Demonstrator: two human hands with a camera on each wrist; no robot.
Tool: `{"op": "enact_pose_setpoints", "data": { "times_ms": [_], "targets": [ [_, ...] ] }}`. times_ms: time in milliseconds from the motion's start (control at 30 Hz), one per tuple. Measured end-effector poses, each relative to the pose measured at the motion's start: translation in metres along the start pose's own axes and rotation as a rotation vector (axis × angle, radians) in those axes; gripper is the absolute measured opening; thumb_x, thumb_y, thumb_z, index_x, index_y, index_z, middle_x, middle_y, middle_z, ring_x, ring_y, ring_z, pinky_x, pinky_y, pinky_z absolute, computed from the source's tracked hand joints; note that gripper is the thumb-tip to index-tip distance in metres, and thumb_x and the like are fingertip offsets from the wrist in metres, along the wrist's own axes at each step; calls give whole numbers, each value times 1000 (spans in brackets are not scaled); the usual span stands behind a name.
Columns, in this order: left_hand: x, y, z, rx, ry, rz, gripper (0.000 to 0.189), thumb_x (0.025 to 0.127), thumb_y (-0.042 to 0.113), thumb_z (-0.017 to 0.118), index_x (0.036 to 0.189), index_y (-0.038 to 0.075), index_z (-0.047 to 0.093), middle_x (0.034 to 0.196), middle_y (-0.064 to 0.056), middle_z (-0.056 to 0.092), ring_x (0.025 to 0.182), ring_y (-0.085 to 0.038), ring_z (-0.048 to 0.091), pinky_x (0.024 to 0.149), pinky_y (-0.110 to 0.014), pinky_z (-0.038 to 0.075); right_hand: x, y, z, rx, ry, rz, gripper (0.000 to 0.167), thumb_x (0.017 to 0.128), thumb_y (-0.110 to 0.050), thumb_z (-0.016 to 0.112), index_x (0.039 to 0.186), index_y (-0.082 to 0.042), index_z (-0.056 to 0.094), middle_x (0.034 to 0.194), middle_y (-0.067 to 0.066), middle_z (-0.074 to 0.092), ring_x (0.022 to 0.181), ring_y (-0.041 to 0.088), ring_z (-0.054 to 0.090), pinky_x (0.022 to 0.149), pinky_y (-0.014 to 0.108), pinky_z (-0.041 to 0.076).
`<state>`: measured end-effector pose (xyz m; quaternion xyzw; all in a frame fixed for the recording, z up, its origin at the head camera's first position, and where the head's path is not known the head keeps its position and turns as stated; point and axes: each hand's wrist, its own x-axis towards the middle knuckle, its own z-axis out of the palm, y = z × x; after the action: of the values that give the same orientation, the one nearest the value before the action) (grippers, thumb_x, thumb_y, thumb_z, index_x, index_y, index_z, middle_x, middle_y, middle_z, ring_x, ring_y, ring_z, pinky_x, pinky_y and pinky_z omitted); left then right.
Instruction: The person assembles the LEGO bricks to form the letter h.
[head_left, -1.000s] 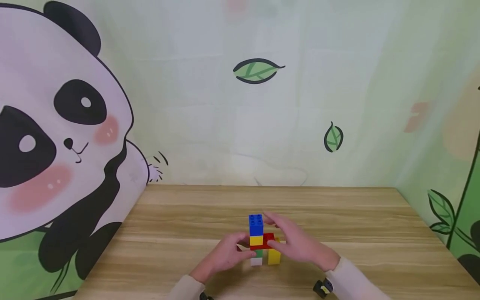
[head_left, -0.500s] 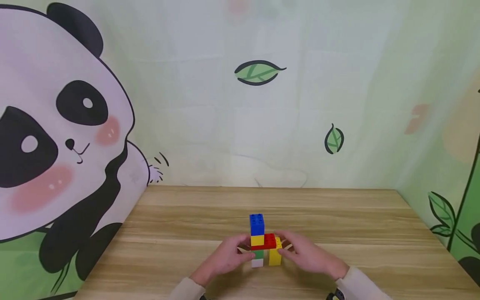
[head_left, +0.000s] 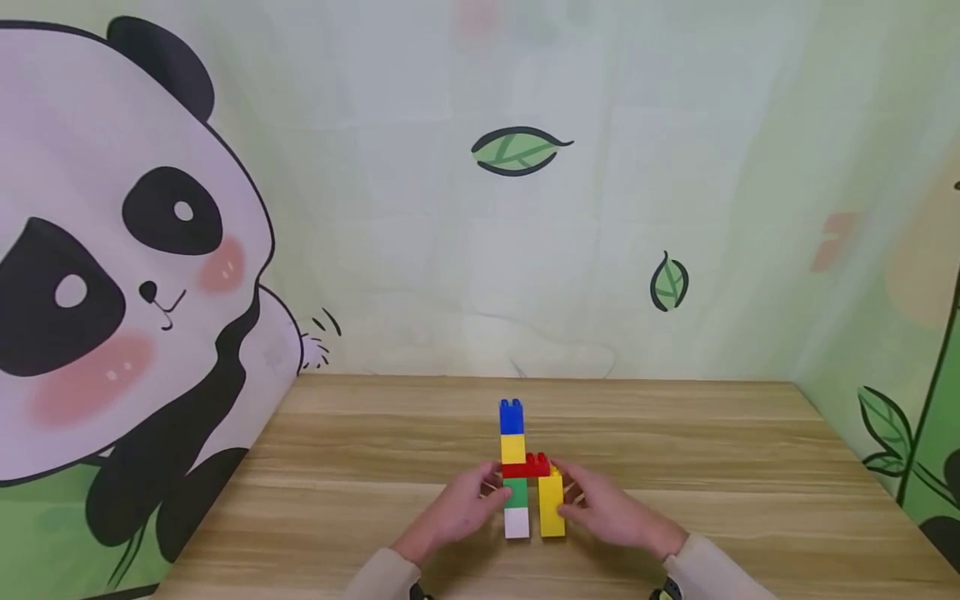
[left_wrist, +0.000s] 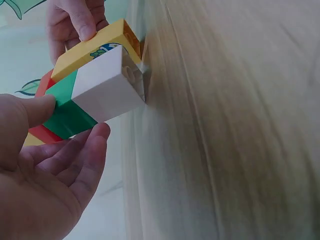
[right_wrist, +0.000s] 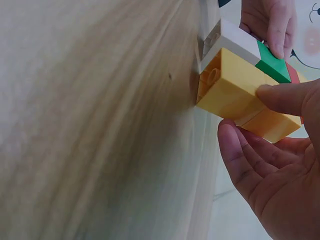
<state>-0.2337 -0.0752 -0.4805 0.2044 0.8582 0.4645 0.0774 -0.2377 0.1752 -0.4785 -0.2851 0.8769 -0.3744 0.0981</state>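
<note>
Both hands hold a small build of toy building bricks. Its left column stacks a blue brick (head_left: pixel 512 417), a yellow brick (head_left: pixel 513 448), a flat red brick (head_left: pixel 525 470), a green brick (head_left: pixel 516 493) and a white brick (head_left: pixel 517 523). The red one reaches right to a yellow column (head_left: pixel 551 505), which shows a seam in the right wrist view. My left hand (head_left: pixel 461 504) pinches the green brick between thumb and fingers. My right hand (head_left: pixel 615 510) pinches the yellow column. Hollow undersides of the white brick (left_wrist: pixel 102 82) and yellow column (right_wrist: pixel 240 90) show in the wrist views.
A wood-grain table (head_left: pixel 360 442) lies beneath the hands. Behind it hangs a pale green cloth backdrop (head_left: pixel 397 250) with printed leaves. A large printed panda (head_left: pixel 187 308) covers the left side.
My right hand has come down from beside the upper bricks to the yellow column and grips it. The build has tipped back, so its front faces show more and the blue brick's top less.
</note>
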Motion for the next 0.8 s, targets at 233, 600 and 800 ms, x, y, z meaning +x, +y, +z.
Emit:
{"op": "enact_pose_setpoints", "data": {
  "times_ms": [233,600,800],
  "targets": [
    [5,-1,2,11,7,-31,51,92,23,63,133,-1,46,103,-5,62,92,-18,59,79,-33,51,3,4,1,72,-14,7,70,89,-17,66,148,-12,29,105,-1,57,92,16,57,79,24,50],
    [12,1,4,35,-22,-86,59,87,18,69,138,5,43,106,-2,61,95,-18,57,83,-36,50,8,7,0,97,-18,23,66,91,-20,64,147,-12,30,107,2,56,93,19,54,79,29,50],
    [15,-1,3,48,-31,-89,49,88,20,68,133,8,49,105,-1,60,95,-18,57,85,-38,50,11,7,-2,168,-39,38,64,91,-18,63,146,-9,31,112,10,53,89,22,54,68,30,53]
  ]
}}
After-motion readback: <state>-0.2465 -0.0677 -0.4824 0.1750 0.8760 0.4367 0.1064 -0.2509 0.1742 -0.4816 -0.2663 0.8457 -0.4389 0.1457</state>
